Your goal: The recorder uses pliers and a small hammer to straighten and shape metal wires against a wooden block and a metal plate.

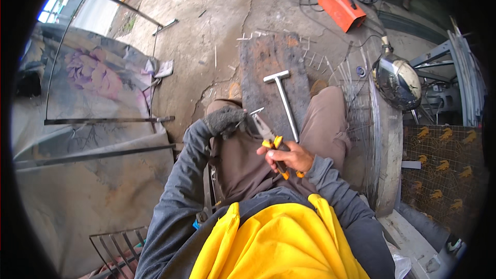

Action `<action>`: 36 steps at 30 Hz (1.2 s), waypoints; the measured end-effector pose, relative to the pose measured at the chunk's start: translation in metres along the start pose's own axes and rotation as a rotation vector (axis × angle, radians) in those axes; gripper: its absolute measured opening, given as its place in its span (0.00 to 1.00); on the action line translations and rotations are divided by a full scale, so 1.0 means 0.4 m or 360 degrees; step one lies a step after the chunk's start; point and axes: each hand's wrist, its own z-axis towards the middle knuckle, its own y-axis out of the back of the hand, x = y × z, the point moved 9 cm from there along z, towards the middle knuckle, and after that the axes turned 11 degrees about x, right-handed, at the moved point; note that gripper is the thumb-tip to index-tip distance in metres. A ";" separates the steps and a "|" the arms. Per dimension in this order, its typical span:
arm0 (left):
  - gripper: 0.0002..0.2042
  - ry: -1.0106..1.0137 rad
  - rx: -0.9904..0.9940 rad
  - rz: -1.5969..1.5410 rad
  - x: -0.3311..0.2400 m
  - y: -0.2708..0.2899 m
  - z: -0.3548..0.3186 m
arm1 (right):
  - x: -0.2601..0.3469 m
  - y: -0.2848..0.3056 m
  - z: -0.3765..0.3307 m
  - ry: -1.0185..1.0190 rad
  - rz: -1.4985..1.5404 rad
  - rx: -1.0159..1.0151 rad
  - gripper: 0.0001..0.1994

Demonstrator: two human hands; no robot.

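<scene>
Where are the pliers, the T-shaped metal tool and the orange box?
Pliers [267, 132]: head view, on the metal part just above the handles.
T-shaped metal tool [285, 100]: head view, on the long shaft.
Orange box [338, 9]: head view, on its casing.

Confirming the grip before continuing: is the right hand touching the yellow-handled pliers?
Touching: the head view shows the right hand gripping the yellow-handled pliers by their handles.

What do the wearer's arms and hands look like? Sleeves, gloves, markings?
Left hand: grey, rough-textured glove. Right hand: no glove. Both arms: long, creased blue-grey sleeves, the left one reaching the glove, the right one ending near the wrist. No markings on the sleeves that I can make out.
</scene>
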 end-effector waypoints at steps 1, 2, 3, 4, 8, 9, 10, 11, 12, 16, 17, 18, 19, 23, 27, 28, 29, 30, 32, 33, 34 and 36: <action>0.24 -0.0078 -0.0030 -0.0028 -0.014 0.002 -0.002 | -0.002 0.008 -0.002 -0.0022 -0.0091 -0.0057 0.17; 0.24 -0.0133 -0.0011 -0.0052 -0.025 -0.002 -0.014 | 0.001 0.000 0.001 0.0015 -0.0020 -0.0014 0.15; 0.24 -0.0164 -0.0036 0.0034 -0.044 -0.003 -0.015 | -0.009 -0.005 0.005 -0.0037 0.0108 -0.0013 0.15; 0.24 -0.0414 0.0037 0.0213 -0.093 -0.024 -0.027 | -0.011 -0.009 0.002 -0.0068 0.0108 0.0012 0.15; 0.29 -0.0853 0.0003 0.0727 -0.202 -0.081 -0.103 | -0.003 -0.025 -0.005 0.0032 0.0044 0.0004 0.12; 0.30 -0.0889 -0.0003 0.0757 -0.224 -0.089 -0.109 | -0.009 -0.036 -0.003 0.0032 0.0085 0.0028 0.11; 0.30 -0.0880 0.0023 0.0734 -0.234 -0.100 -0.117 | -0.014 -0.041 -0.002 0.0049 0.0100 0.0018 0.10; 0.30 -0.0807 -0.0041 0.0723 -0.236 -0.100 -0.126 | -0.016 -0.061 0.004 0.0115 0.0286 0.0104 0.10; 0.31 -0.0729 -0.0128 0.0731 -0.237 -0.098 -0.137 | -0.023 -0.066 0.004 0.0134 0.0424 0.0086 0.10; 0.36 -0.0715 -0.0176 0.0732 -0.250 -0.167 -0.147 | -0.029 -0.086 0.012 0.0175 0.0472 0.0001 0.10; 0.37 -0.0755 -0.0264 0.0700 -0.256 -0.174 -0.153 | -0.022 -0.097 0.013 0.0200 0.0471 0.0035 0.10; 0.37 -0.0748 -0.0270 0.0671 -0.256 -0.185 -0.153 | -0.018 -0.102 0.011 0.0221 0.0465 0.0028 0.10; 0.36 -0.0695 -0.0342 0.0656 -0.253 -0.182 -0.152 | -0.022 -0.107 0.010 0.0172 0.0465 0.0028 0.09; 0.33 -0.0588 -0.0506 0.0760 -0.246 -0.181 -0.147 | -0.024 -0.116 0.001 0.0136 0.0442 0.0033 0.08; 0.23 -0.0571 -0.0542 0.0901 -0.245 -0.181 -0.137 | -0.046 -0.122 -0.005 0.0094 0.0497 -0.0027 0.08; 0.23 -0.0527 -0.0521 0.0950 -0.240 -0.182 -0.132 | -0.050 -0.129 -0.004 0.0091 0.0500 -0.0015 0.08; 0.23 -0.0538 -0.0498 0.0909 -0.239 -0.184 -0.130 | -0.056 -0.130 -0.004 0.0076 0.0487 -0.0033 0.08; 0.23 -0.0547 -0.0475 0.0883 -0.239 -0.185 -0.129 | -0.065 -0.127 -0.005 0.0040 0.0460 -0.0086 0.08; 0.23 -0.0530 -0.0434 0.0875 -0.235 -0.189 -0.128 | -0.074 -0.130 -0.001 0.0059 0.0479 -0.0072 0.08; 0.23 -0.0553 -0.0424 0.0817 -0.236 -0.187 -0.129 | -0.081 -0.125 0.000 0.0077 0.0480 -0.0102 0.08; 0.24 -0.0537 -0.0392 0.0849 -0.235 -0.191 -0.124 | -0.087 -0.119 0.002 0.0111 0.0474 -0.0125 0.08; 0.24 -0.0510 -0.0383 0.0848 -0.235 -0.186 -0.114 | -0.110 -0.081 -0.005 0.0031 0.0194 -0.0317 0.08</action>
